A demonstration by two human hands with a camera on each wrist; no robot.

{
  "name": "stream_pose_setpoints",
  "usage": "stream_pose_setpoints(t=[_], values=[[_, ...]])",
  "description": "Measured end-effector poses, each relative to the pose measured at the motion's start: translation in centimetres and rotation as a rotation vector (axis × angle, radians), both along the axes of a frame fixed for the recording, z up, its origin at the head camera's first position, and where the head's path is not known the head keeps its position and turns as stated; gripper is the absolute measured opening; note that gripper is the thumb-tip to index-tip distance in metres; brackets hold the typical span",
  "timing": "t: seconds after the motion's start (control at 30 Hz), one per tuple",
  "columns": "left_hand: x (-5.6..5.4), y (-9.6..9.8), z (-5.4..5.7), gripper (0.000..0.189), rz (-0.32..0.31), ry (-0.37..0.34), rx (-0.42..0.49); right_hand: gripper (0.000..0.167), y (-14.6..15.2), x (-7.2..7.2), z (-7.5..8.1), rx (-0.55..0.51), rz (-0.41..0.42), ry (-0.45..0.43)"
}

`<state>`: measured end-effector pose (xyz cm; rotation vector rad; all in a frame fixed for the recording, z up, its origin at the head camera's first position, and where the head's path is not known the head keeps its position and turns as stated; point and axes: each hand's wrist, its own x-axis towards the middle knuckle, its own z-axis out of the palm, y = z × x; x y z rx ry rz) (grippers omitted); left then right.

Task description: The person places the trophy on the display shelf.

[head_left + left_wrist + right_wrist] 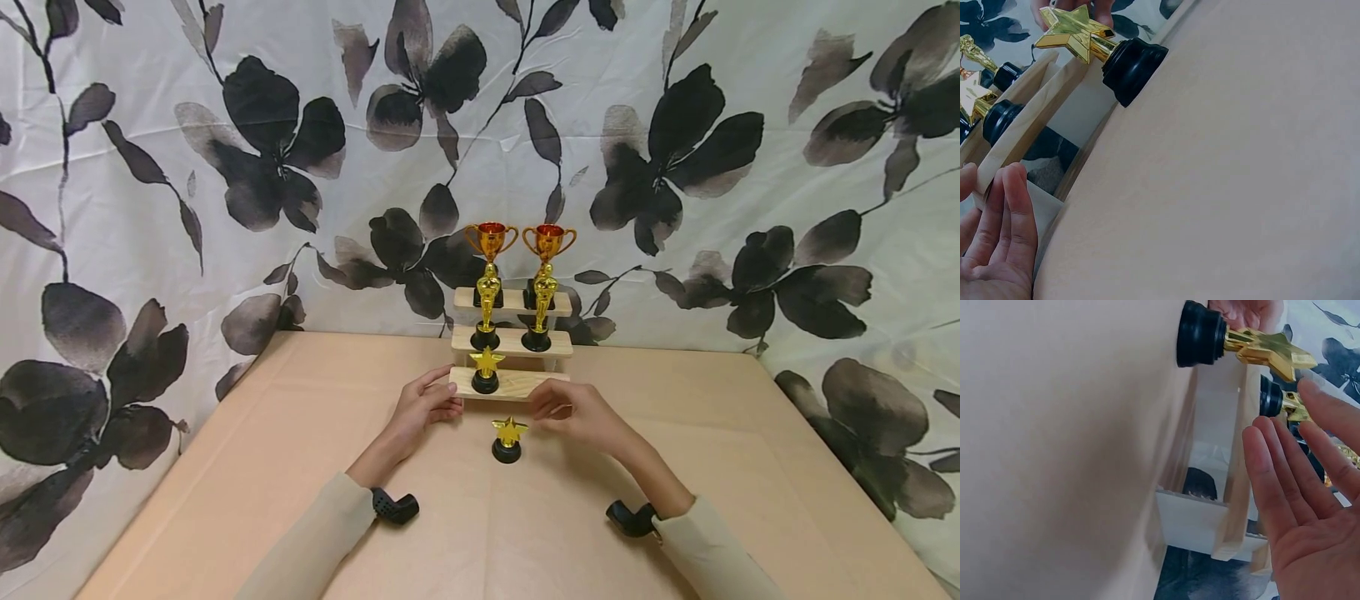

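A tiered wooden display stand [517, 384] rises at the table's far side. My left hand [420, 414] holds the left end of its lowest step, thumb and fingers on either side of the board in the left wrist view. Near that step's right end is my right hand [588, 417], its fingers [1280, 481] extended and nothing held. A gold star trophy [507, 451] with a black base stands on the table in front, between the hands. A second star trophy [485, 383] stands on the lowest step's left half.
Two gold figure trophies [487, 304] [542, 304] stand on the middle step, and two gold-and-red cup trophies [491, 240] [549, 241] on the top one. Behind the tan-covered table [360, 375] hangs a floral cloth [480, 167].
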<state>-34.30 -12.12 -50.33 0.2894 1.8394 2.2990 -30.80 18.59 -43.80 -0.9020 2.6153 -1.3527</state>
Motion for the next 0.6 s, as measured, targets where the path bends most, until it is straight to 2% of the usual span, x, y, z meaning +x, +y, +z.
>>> stream_pose_setpoints(t=[0.3,0.6], values=[[0.2,0.0,0.1,0.057,0.012,-0.001,-0.003,0.034,-1.0,0.3,-0.7,0.0,0.02,-0.043],[0.2,0.0,0.2,0.056,0.01,0.004,0.004,0.032,-1.4,0.4,-0.8,0.008,0.012,-0.037]])
